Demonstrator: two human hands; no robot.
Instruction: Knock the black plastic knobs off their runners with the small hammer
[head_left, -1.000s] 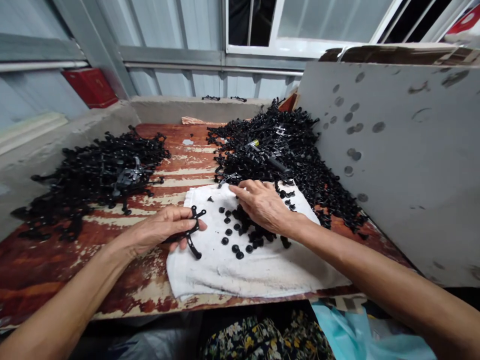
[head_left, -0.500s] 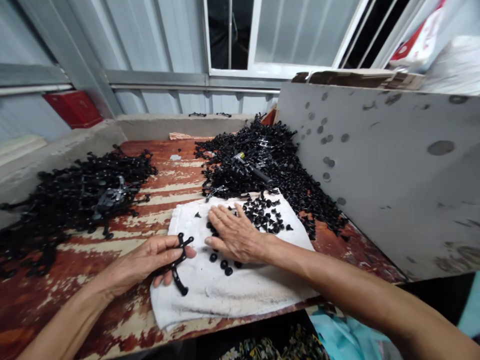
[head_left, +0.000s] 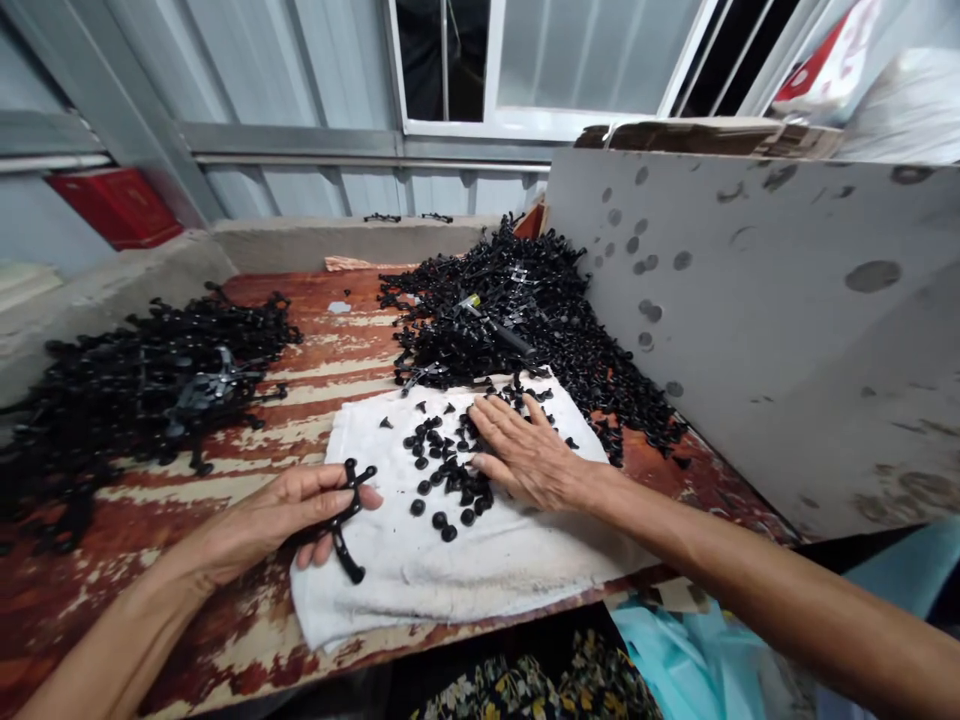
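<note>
My left hand (head_left: 304,515) pinches a black branched bracket (head_left: 346,525) with round ends, held over the left edge of a white cloth (head_left: 390,575). Flat and with fingers stretched, my right hand (head_left: 525,450) lies palm down on small black round-headed caps (head_left: 450,465) spread over the cloth. Some caps under the palm are hidden. Several caps lie loose to the left of that hand, some heads up and some tipped on their sides.
Black brackets are heaped at the left (head_left: 172,370). A bigger pile of black parts (head_left: 487,290) stands behind the cloth, with a dark-handled tool (head_left: 510,335) on it. A spotted grey board (head_left: 765,330) walls off the right side of the worn red table (head_left: 337,350).
My right hand has slid to the right across the cloth, uncovering caps that were beneath it. My left hand keeps its hold on the bracket. The view has shifted slightly.
</note>
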